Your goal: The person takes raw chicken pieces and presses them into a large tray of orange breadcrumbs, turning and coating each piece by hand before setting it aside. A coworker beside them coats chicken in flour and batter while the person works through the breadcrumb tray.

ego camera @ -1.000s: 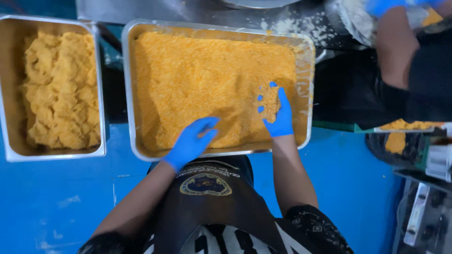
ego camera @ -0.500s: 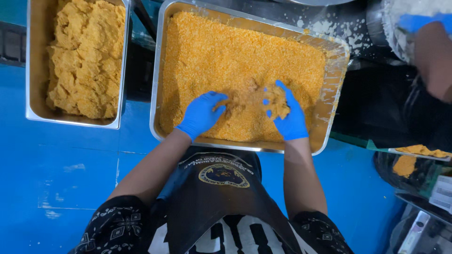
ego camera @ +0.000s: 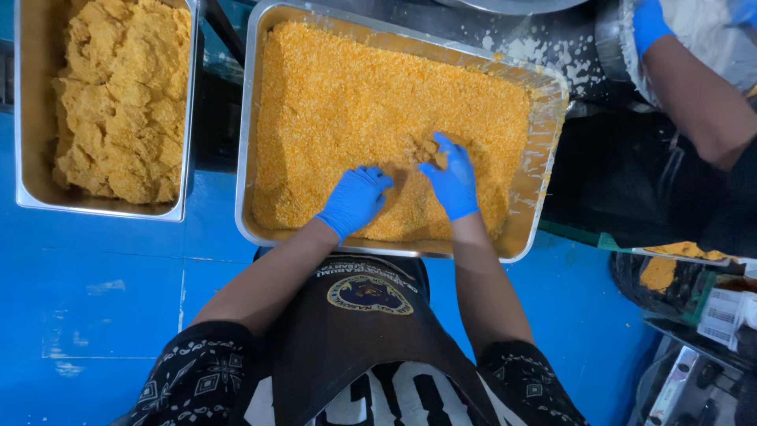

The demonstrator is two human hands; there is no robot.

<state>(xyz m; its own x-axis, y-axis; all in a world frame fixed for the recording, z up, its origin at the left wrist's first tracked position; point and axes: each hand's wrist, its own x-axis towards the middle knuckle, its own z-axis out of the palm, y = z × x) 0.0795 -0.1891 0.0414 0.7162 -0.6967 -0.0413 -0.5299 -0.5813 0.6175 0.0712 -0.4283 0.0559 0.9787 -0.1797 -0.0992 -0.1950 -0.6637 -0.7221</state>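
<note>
Both my hands wear blue gloves and reach into a large steel tray point(ego camera: 251, 158) filled with orange breadcrumbs point(ego camera: 355, 102). My left hand point(ego camera: 355, 199) lies palm down on the crumbs near the tray's front edge, fingers slightly spread. My right hand point(ego camera: 451, 180) is just beside it, fingers curled around a crumb-covered piece point(ego camera: 422, 150) that is half buried in the coating. The two hands are a few centimetres apart with the piece between them.
A second steel tray point(ego camera: 185, 150) at the left holds several breaded pieces point(ego camera: 118, 102). Another person's gloved hand point(ego camera: 650, 20) and forearm work at a bowl at the top right. The blue floor point(ego camera: 102, 300) lies below. White flour is spilled behind the big tray.
My hands moved closer together toward the middle of the crumbs, and the right hand has closed around the piece. The camera view shifted closer and to the left.
</note>
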